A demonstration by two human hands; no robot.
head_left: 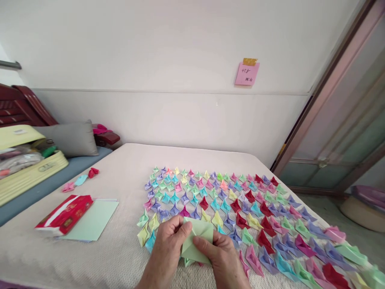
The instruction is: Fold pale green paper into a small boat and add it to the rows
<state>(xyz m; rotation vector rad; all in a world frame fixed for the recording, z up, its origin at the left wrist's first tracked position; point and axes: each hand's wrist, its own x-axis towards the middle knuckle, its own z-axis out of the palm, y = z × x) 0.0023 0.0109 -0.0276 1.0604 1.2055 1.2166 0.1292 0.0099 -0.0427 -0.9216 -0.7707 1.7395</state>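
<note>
Both hands low in the head view, close together over the near edge of the bed, which is covered by a pale textured spread; left hand pinches the left side of a light green sheet of paper, thumb on top, fingers curled beneath, grip closed on the paper; right hand holds the lower right part of the same sheet, thumb pressed flat across it, grip likewise closed on the paper; the sheet is partly folded, a crease running through its middle, one corner pointing down between the hands; paper held just above the bed, at the near edge of a wide field of folded paper boats in green, blue, purple, pink, red and yellow, laid in rough rows across the spread and running off toward the right; to the left, well apart from the hands, a red packet lies on a stack of pale green sheets; further back a few loose folded pieces, pink, blue and red; beyond the bed's left side a yellow case stands open beside a grey pillow; a pink note is taped to the wall.
</note>
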